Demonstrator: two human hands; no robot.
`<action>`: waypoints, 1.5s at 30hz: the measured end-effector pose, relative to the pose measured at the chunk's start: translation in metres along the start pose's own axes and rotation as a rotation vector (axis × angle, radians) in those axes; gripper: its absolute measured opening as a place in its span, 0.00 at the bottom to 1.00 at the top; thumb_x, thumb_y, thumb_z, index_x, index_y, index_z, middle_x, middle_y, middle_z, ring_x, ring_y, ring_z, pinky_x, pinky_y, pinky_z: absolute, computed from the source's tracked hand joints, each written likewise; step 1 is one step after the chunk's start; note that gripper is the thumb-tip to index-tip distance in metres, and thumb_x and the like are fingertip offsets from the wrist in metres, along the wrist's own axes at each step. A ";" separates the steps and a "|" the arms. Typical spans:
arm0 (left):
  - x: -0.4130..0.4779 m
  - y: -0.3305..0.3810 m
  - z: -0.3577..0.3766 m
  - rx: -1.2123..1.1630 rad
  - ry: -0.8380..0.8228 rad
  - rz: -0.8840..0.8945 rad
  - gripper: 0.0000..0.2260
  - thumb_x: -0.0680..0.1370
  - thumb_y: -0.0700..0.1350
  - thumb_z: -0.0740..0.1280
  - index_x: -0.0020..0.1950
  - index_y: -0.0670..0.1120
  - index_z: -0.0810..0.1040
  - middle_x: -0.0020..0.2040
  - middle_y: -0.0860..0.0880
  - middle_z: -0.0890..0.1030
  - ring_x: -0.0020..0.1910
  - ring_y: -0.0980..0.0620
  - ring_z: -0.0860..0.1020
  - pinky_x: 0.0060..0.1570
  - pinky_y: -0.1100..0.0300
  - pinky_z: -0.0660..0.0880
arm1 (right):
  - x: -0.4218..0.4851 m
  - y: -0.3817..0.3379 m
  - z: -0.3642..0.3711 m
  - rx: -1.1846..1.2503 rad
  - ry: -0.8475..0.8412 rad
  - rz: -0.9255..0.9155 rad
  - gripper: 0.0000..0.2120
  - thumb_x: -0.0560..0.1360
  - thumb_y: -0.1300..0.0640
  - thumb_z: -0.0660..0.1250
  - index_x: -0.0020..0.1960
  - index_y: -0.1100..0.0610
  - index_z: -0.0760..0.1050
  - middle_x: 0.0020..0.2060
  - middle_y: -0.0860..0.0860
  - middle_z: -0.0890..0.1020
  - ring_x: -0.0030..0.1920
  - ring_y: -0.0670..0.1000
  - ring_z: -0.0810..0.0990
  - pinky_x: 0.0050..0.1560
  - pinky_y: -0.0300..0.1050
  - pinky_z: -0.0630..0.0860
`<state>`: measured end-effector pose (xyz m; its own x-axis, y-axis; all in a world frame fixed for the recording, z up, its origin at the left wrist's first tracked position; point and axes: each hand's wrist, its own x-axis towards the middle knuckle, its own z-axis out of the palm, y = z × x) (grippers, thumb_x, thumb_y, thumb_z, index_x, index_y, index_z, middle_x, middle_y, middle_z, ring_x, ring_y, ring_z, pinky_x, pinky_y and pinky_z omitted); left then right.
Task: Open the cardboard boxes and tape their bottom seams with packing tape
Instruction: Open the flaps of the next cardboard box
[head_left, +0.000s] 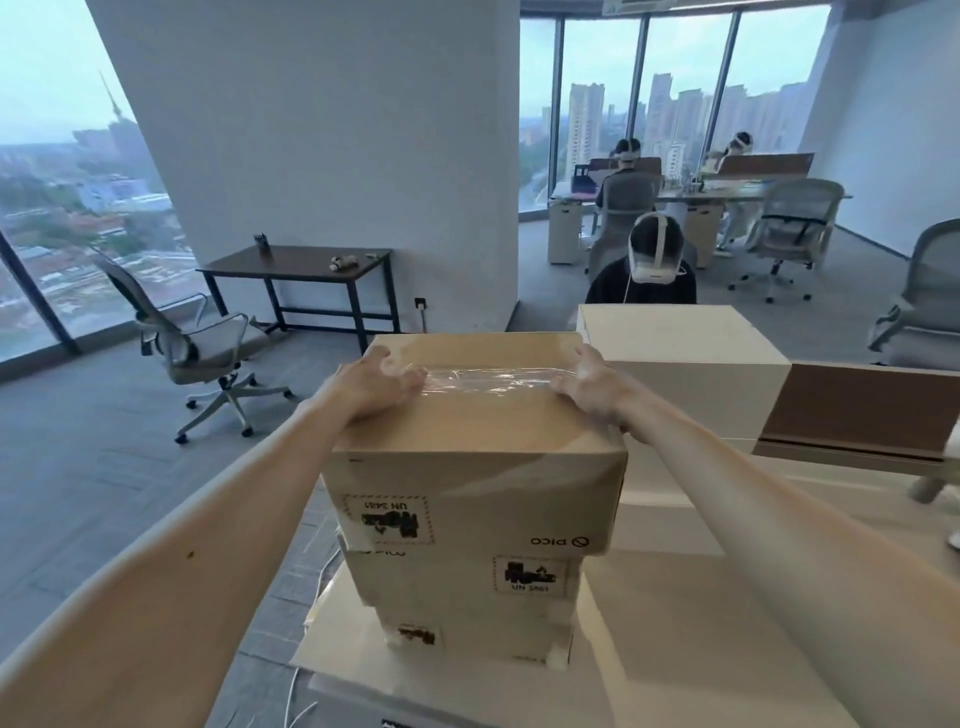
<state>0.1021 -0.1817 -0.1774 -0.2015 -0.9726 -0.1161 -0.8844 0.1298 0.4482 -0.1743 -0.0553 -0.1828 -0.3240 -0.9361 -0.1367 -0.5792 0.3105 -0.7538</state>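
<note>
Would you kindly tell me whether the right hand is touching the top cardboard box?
Touching. The head view shows the right hand resting on the top cardboard box, fingers on the clear tape, no gap.

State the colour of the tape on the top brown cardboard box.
Transparent, glossy tape; the head view shows it.

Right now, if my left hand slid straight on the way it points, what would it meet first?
Probably the right hand. The left hand points along the tape strip on the top box; the right hand rests at its other end.
</note>
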 end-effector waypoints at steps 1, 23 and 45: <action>0.002 -0.002 0.000 -0.014 -0.008 0.006 0.38 0.75 0.71 0.62 0.79 0.55 0.55 0.78 0.40 0.63 0.74 0.37 0.65 0.70 0.40 0.64 | -0.002 -0.001 0.001 -0.007 0.010 -0.008 0.34 0.78 0.43 0.62 0.79 0.46 0.49 0.75 0.54 0.65 0.69 0.59 0.69 0.65 0.53 0.69; -0.038 0.094 -0.036 -0.188 0.461 0.314 0.32 0.71 0.68 0.68 0.71 0.55 0.69 0.68 0.44 0.73 0.65 0.43 0.73 0.55 0.49 0.70 | -0.035 -0.006 -0.084 -0.030 0.454 -0.282 0.27 0.78 0.46 0.64 0.75 0.48 0.63 0.69 0.49 0.73 0.68 0.55 0.71 0.67 0.53 0.68; -0.178 0.487 0.240 -0.262 0.091 0.713 0.30 0.76 0.65 0.65 0.74 0.54 0.66 0.70 0.44 0.70 0.66 0.41 0.72 0.62 0.48 0.68 | -0.238 0.341 -0.367 -0.032 0.833 0.090 0.23 0.76 0.48 0.67 0.69 0.47 0.68 0.64 0.48 0.75 0.61 0.53 0.75 0.55 0.43 0.66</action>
<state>-0.3937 0.1014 -0.1511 -0.6406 -0.6841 0.3487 -0.4224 0.6932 0.5840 -0.5692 0.3343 -0.1719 -0.8094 -0.4833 0.3336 -0.5416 0.3946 -0.7423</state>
